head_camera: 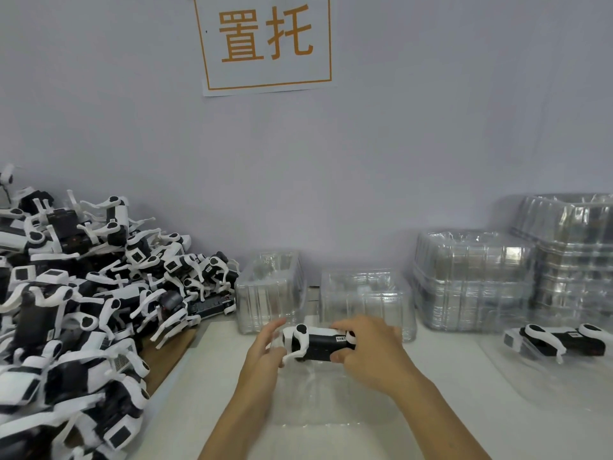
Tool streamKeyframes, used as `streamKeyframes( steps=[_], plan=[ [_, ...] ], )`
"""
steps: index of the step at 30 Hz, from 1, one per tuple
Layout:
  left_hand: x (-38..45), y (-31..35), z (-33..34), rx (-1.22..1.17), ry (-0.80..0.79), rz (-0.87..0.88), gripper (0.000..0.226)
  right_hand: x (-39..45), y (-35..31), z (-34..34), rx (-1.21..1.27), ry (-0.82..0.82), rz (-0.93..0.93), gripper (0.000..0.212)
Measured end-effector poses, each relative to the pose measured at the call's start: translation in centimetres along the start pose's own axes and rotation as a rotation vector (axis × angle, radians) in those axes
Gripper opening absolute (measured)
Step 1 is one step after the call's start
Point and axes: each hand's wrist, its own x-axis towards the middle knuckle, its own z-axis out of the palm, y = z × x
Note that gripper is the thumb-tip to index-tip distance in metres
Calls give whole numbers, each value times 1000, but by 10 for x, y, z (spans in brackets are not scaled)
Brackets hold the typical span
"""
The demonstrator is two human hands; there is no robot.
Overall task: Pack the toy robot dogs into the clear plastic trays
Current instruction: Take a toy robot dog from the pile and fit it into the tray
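**Both hands hold a toy dog over a clear tray**

Nearest the camera, a clear moulded plastic tray [318, 406] lies on the white desk [464, 436]. Just above its far edge, the left hand [265, 353] and the right hand [371, 353] grip a black-and-white toy robot dog [316, 343] between them, fingers curled round its two ends. To the right, a second black-and-white toy dog [560, 341] lies in another clear tray [544, 380]. To the left, a big heap of the same toy dogs [76, 293] is piled up. Farther back stand stacks of empty clear trays [474, 280] against the pale wall [431, 127], which bears a white paper sign with orange characters [265, 38].
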Motion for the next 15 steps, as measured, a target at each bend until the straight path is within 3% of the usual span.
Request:
streamKeyframes(
  steps=[8,15],
  plan=[
    [5,2,-3,-72,-7,-34,39,-2,-3,2,16,55,35,44],
    [7,2,-3,-82,79,-58,22,-4,-9,1,-19,66,34,45]
  ],
)
